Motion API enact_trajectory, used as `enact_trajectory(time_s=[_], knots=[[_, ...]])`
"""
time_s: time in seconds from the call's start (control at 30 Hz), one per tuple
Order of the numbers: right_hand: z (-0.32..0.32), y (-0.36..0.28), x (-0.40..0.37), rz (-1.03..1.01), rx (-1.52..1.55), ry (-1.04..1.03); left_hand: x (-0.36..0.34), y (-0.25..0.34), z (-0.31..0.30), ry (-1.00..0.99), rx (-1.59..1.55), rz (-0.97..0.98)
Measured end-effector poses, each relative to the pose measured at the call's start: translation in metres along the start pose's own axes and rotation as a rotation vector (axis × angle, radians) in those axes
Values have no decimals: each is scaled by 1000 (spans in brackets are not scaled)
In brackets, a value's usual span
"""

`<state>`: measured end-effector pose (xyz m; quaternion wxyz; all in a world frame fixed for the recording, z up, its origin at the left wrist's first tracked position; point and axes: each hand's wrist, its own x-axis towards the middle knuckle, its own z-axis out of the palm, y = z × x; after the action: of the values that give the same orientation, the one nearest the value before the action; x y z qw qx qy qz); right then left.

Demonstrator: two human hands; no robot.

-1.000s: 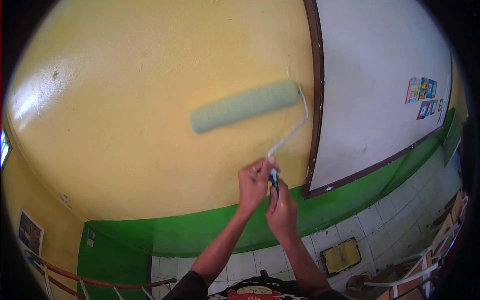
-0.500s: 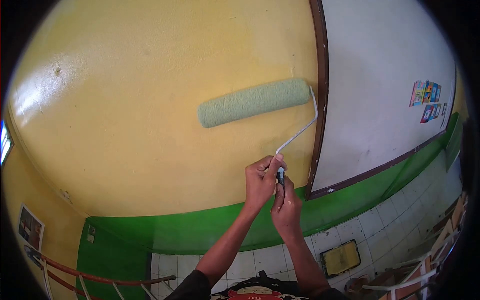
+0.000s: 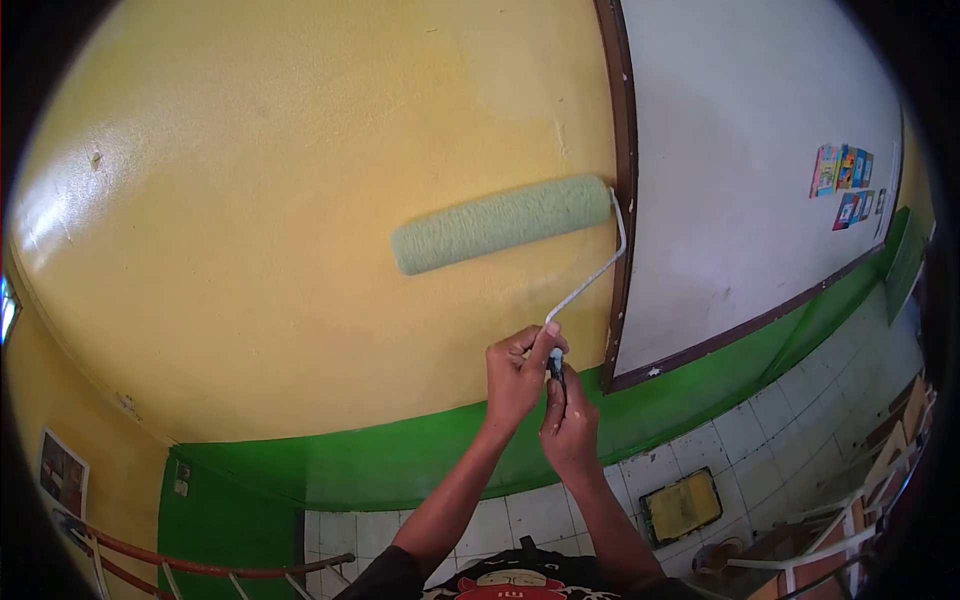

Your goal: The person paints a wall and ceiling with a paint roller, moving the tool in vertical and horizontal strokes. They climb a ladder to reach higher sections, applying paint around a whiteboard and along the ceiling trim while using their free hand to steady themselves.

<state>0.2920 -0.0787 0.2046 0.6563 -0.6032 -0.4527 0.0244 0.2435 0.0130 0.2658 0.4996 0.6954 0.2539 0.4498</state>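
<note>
A paint roller (image 3: 505, 224) with a wide pale green sleeve lies tilted against the yellow wall (image 3: 300, 180), its right end close to the brown wooden frame (image 3: 622, 200). Its bent metal rod runs down to the handle. My left hand (image 3: 518, 375) is closed round the rod where it meets the handle. Just below and to the right, my right hand (image 3: 571, 420) grips the dark handle, most of which is hidden by the fingers.
Right of the frame is a white board (image 3: 750, 150) with small coloured pictures (image 3: 842, 185). Green paint (image 3: 400, 460) covers the lower wall. On the tiled floor lies a paint tray (image 3: 682, 507); wooden furniture (image 3: 850, 540) stands right, a red-brown rail (image 3: 200, 562) lower left.
The roller has moved slightly down the wall, with both hands a little lower. The whole view has shifted slightly, the frame and board now further left.
</note>
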Motion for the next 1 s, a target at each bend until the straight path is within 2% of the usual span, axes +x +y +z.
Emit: enact_trajectory(time_s=[0.2,0.27,0.43,0.53,0.67,0.73,0.83,0.93,1.0], knots=[[2,33,-32,-39,-30,35,-27,-34,3,-41,55,-59],[-2,42,-51,58,-25,-26,-41,-54,6,-41,75,-92],[-7,77,-92,134,-82,-84,-70,-99,11,-74,96,-178],[-6,77,-92,142,-94,-87,-78,-105,13,-57,88,-178],[-3,57,-76,109,-36,-47,-63,-80,10,-50,114,-190],[0,49,-62,118,-14,-49,-52,-66,8,-12,88,-81],[2,50,-62,119,-12,-52,-44,-60,6,-8,95,-44],[5,61,-71,82,-46,-36,-55,-87,6,-23,96,-85],[5,64,-72,51,-56,-21,-57,-84,8,-16,97,-89]])
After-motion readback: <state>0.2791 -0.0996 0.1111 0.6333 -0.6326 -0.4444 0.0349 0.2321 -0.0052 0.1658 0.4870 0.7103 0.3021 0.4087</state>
